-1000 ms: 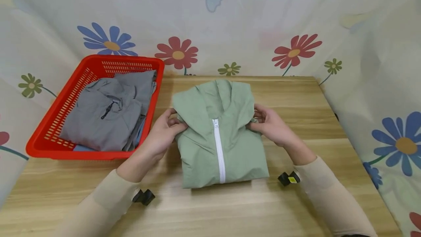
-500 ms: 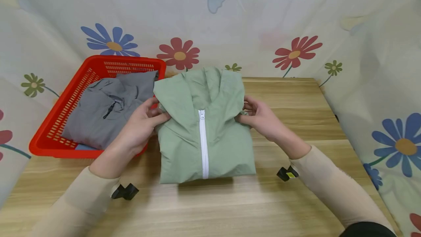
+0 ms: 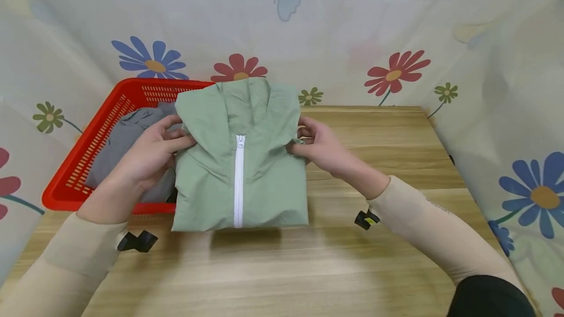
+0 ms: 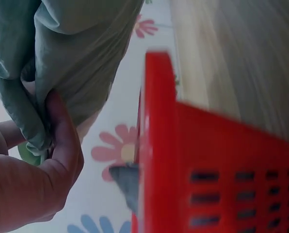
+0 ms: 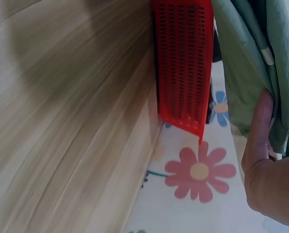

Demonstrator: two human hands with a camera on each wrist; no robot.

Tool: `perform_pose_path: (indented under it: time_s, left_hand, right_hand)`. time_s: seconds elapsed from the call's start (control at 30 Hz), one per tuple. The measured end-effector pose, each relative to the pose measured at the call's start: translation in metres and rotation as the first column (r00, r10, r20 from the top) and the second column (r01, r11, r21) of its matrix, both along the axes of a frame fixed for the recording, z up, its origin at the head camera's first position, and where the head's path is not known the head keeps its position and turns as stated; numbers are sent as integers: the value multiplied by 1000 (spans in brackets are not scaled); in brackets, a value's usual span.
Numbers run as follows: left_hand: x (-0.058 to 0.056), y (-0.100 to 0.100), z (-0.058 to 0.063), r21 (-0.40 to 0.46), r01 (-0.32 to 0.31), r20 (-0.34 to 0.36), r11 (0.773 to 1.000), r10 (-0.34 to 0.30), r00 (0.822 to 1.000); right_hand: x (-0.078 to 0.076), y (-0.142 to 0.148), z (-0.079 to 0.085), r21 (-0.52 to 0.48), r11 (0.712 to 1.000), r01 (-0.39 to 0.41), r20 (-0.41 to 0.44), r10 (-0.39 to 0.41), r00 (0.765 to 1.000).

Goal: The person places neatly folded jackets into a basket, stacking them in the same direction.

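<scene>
A folded light green jacket (image 3: pixel 273 185) with a white zipper is held up off the table, its left part overlapping the red basket in the head view. My left hand (image 3: pixel 152 153) pinches its left edge, thumb on the front face. On the opposite edge, my right hand (image 3: pixel 323 148) grips the fabric the same way. Both wrist views show the jacket's layers between thumb and fingers, above the table. Inside the red basket (image 3: pixel 66 203) lies folded grey clothing (image 3: pixel 112 153), partly hidden by my left hand and the jacket.
A wooden table (image 3: pixel 374 268) extends under the basket and jacket. White cloth printed with flowers (image 3: pixel 394 75) hangs behind and at both sides. In the left wrist view the basket's rim (image 4: pixel 159 121) stands close beside my left hand.
Both hands have lifted the green jacket off the table and carried it left, so it now covers part of the basket. The basket stays in place.
</scene>
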State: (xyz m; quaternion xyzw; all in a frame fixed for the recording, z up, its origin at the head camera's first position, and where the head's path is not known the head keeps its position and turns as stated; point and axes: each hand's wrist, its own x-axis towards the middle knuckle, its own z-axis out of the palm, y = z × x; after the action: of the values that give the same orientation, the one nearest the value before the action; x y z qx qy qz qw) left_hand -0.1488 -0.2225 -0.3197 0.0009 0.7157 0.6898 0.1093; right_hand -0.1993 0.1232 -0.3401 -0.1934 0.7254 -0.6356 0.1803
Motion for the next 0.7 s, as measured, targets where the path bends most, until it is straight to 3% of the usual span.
perform_pose_path:
  time_s: [0.23,0.47,0.7]
  left_hand:
    - [-6,-28,1,-116,-32,3,993,32,999]
    - [-10,-53,5,-276,-68,-52,959,56,997]
    - [-18,-78,6,-315,-70,-28,946,64,998]
  right_hand:
    - [-4,-31,1,-28,999,20,10,-20,1000]
    - [-13,-60,3,-59,998,10,36,-8,999]
    - [-20,-86,1,-79,997,2,55,2,998]
